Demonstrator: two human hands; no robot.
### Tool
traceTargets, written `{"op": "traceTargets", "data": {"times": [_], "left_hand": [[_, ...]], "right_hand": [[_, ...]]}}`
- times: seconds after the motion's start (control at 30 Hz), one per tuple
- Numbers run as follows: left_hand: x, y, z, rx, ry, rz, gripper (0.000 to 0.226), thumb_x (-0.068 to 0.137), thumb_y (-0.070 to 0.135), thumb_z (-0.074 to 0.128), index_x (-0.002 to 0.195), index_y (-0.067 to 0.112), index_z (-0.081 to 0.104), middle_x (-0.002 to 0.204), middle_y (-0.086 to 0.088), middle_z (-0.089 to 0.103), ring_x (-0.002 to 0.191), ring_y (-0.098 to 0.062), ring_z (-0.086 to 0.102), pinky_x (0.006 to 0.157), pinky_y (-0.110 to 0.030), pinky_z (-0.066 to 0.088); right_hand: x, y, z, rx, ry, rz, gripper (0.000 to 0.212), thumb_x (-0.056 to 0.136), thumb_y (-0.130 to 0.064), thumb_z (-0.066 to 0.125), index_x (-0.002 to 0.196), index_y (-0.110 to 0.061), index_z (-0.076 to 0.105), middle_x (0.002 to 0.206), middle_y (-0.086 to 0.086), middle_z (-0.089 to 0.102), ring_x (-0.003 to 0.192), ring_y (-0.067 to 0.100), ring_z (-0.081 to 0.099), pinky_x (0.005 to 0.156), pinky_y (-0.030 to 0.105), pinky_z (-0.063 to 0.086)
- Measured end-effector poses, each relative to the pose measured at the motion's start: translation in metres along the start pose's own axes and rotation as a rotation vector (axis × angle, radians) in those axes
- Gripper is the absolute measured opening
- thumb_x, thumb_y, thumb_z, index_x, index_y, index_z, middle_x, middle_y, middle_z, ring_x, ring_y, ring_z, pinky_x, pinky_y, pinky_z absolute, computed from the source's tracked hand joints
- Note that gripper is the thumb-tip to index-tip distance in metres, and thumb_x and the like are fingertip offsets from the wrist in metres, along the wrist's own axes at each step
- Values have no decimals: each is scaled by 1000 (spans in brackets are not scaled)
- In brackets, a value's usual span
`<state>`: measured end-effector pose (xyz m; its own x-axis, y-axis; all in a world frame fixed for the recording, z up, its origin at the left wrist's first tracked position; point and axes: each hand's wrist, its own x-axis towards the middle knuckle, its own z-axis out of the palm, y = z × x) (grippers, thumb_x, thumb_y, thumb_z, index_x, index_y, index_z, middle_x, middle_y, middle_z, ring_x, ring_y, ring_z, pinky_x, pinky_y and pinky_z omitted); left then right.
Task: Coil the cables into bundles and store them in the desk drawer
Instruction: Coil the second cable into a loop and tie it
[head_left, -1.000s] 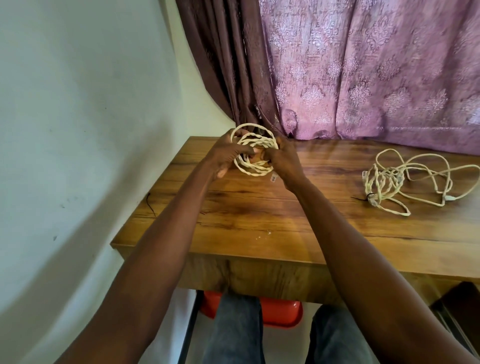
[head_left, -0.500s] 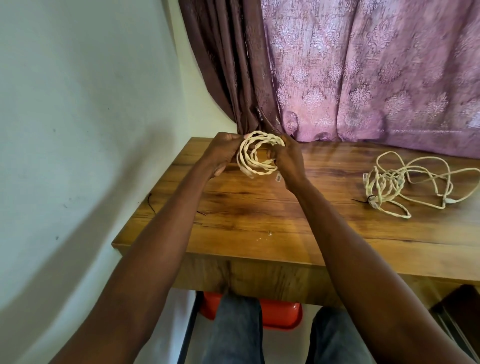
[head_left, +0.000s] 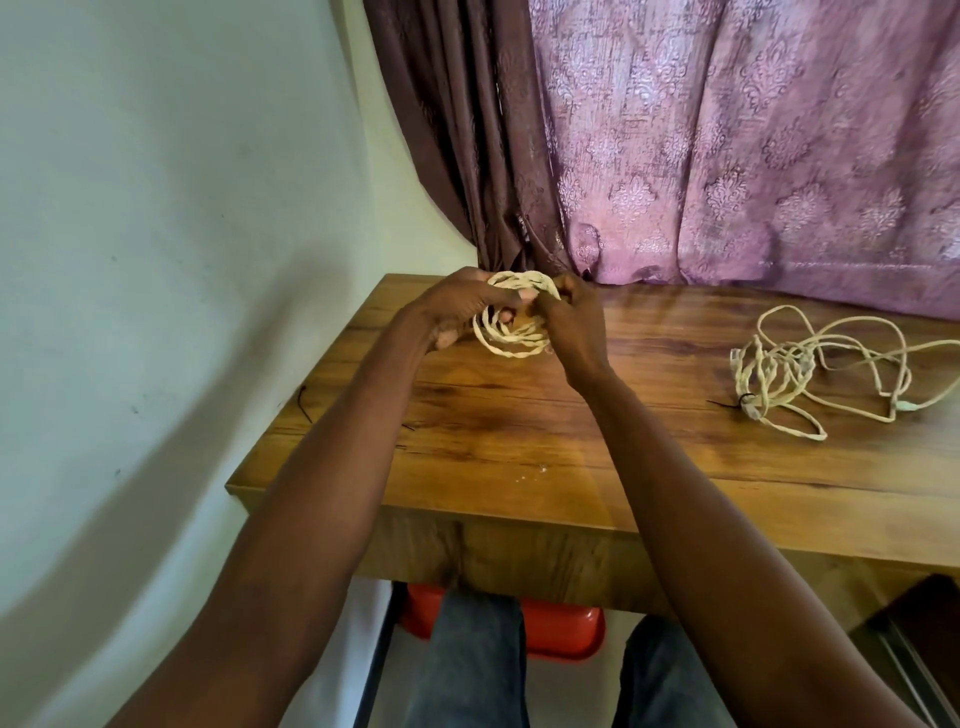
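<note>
Now the round, braided cream cable coil (head_left: 514, 332) is tilted flatter, gripped by left hand (head_left: 457, 312) and right hand (head_left: 571, 322) above the glossy wooden desk (head_left: 571, 441).

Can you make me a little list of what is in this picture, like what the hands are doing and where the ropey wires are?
left hand: grips the coiled cable on its left side
right hand: pinches the same coil on its right side
coiled cable: cream, wound in loops, held above the desk
loose cable: cream, partly tangled, lying on the desk to the right
desk: wooden, by a wall
curtain: purple, behind the desk
drawer: not visible
</note>
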<state>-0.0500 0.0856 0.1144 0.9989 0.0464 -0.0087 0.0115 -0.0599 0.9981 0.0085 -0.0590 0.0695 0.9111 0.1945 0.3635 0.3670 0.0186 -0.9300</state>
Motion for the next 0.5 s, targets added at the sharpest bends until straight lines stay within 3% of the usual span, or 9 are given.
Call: {"op": "traceTargets", "data": {"times": [0.1, 0.23, 0.33, 0.43, 0.5], "left_hand": [[2, -9, 0, -315, 15, 35, 8, 91, 7, 62, 92, 1, 67, 54, -1, 59, 53, -13, 60, 61, -25, 55], [2, -22, 7, -527, 46, 47, 12, 96, 3, 54, 88, -1, 62, 63, -4, 68, 51, -11, 64, 54, -26, 56], [0, -29, 7, -577, 64, 77, 8, 94, 1, 54, 89, -2, 59, 53, 2, 56, 33, -3, 42, 39, -18, 40], [-8, -30, -5, -461, 65, 78, 33, 99, 30, 56, 78, 4, 54, 38, 6, 34, 26, -5, 25, 35, -19, 27], [-18, -28, -20, -409, -58, 48, 48, 97, 46, 53, 73, 5, 51, 34, 3, 31, 25, -9, 24, 38, -22, 26]], "right_hand": [[2, 6, -4, 66, -72, 107, 10, 80, -11, 66, 86, -4, 62, 73, 7, 62, 62, 15, 58, 54, 28, 42], [-2, 10, 0, 110, -181, 118, 15, 85, -4, 56, 96, -8, 66, 75, 1, 66, 62, 8, 59, 53, 22, 43], [-5, 9, 4, 60, -239, 110, 19, 89, -4, 55, 103, -8, 67, 78, 0, 66, 63, 8, 57, 52, 19, 41], [-8, 11, 12, 68, -309, 160, 18, 94, -16, 61, 106, -5, 67, 81, 4, 67, 65, 11, 58, 53, 20, 41], [-11, 11, 20, 61, -357, 189, 17, 93, -22, 64, 97, -6, 69, 77, 3, 68, 66, 12, 59, 55, 22, 41]]}}
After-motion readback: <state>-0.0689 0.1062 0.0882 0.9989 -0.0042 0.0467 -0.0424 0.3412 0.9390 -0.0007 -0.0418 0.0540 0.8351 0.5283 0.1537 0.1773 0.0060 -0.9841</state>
